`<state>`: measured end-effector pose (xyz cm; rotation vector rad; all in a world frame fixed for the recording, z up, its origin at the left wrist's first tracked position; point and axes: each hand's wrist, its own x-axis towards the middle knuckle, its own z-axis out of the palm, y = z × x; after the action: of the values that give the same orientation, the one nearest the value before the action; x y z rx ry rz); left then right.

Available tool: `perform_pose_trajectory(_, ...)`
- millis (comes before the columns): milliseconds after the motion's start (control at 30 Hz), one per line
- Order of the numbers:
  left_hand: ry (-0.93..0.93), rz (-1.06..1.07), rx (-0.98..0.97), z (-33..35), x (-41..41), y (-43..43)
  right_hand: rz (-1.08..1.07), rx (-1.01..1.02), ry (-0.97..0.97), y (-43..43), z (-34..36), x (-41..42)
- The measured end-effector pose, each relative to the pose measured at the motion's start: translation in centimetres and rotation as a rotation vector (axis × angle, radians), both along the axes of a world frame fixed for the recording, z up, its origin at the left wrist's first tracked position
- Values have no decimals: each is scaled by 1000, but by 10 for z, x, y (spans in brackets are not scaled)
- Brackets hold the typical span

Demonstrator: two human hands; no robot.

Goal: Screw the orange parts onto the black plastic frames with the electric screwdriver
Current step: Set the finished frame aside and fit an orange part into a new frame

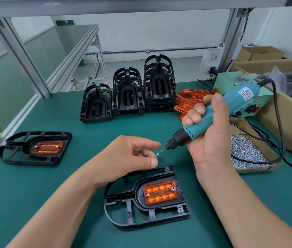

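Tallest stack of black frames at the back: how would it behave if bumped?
The tallest stack would probably topple or shed frames: it looks loosely nested and tall for its base. Each frame looks like thin open ribbing, so likely light and flexible. The green mat may limit sliding.

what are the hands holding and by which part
Right hand grips the electric screwdriver by its teal body. Left hand: metal glints inside its curled fingers, probably screws; hold unclear.

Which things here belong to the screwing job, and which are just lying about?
Job: electric screwdriver in the right hand; screw at its bit, by the left hand; near black frame with orange part; box of screws; stacked frames; loose orange parts; finished frame.
Lying about: cardboard boxes; neighbouring bench.
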<state>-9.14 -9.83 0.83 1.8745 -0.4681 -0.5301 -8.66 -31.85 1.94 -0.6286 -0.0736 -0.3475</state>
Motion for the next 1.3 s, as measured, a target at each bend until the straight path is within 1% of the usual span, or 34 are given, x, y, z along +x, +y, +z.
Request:
perform_pose_trajectory(100,-42,5,83,2,2,4,18,-4,2,-6,2,-2)
perform_pose_trajectory(200,-99,-4,198,4,-1,2,66,-52,-7,-15,6,-4)
perform_pose_trajectory(367,-274,-42,546,9,-13,-5,192,-161,-72,-23,14,-8)
perform_pose_trajectory(500,-418,-60,693,7,-18,-17,305,-245,-99,-19,13,-12)
perform_pose_trajectory(700,-405,-35,722,3,-18,-20,465,-340,-144,-12,12,-15)
perform_pose_trajectory(933,-352,-14,727,4,-18,-24,483,-393,-140,-4,11,-19)
perform_pose_trajectory(1167,-337,-10,711,2,-17,-24,494,-454,-143,-1,13,-22)
perform_pose_trajectory(1300,-336,2,708,2,-18,-24,522,-492,-177,0,14,-25)
